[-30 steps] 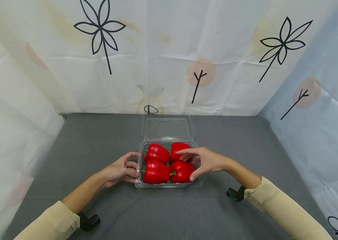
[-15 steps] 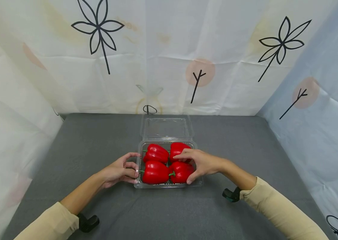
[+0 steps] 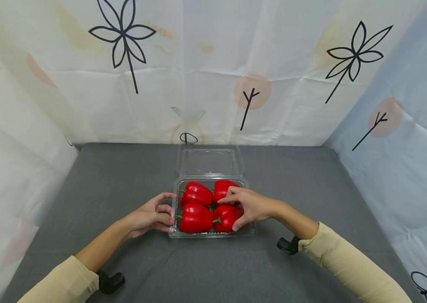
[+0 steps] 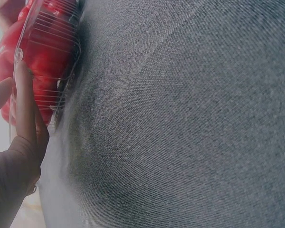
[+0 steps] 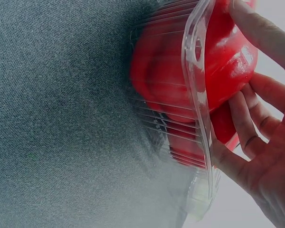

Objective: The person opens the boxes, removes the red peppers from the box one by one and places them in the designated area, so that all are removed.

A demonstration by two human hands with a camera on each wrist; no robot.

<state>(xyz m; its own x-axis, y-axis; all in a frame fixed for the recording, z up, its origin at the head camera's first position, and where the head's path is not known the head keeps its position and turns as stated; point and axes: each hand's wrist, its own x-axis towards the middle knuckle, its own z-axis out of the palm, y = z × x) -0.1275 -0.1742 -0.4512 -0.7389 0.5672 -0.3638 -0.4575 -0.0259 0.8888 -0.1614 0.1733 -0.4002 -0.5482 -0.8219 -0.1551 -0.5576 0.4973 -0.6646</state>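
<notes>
Two rows of glossy red bell peppers sit in a hinged clear plastic container, its front rim (image 3: 213, 235) toward me. My left hand (image 3: 152, 216) holds the container's left rim, with thumb and fingers on either side of it in the left wrist view. Over the right side, my right hand (image 3: 253, 206) grips the front-right bell pepper (image 3: 224, 219), its thumb at the front and fingers behind. In the right wrist view that bell pepper (image 5: 230, 59) still sits low inside the container wall. The front-left bell pepper (image 3: 196, 219) and back-left bell pepper (image 3: 197, 193) lie untouched; the back-right bell pepper (image 3: 224, 187) is partly covered.
The container's transparent lid (image 3: 210, 162) lies folded back behind it. Everything stands on a grey cloth-covered table (image 3: 133, 168). Patterned white fabric (image 3: 205, 63) hangs at the back and both sides.
My right hand has moved left and closed its thumb and fingers around the front-right bell pepper. The left hand keeps its place on the container's rim.
</notes>
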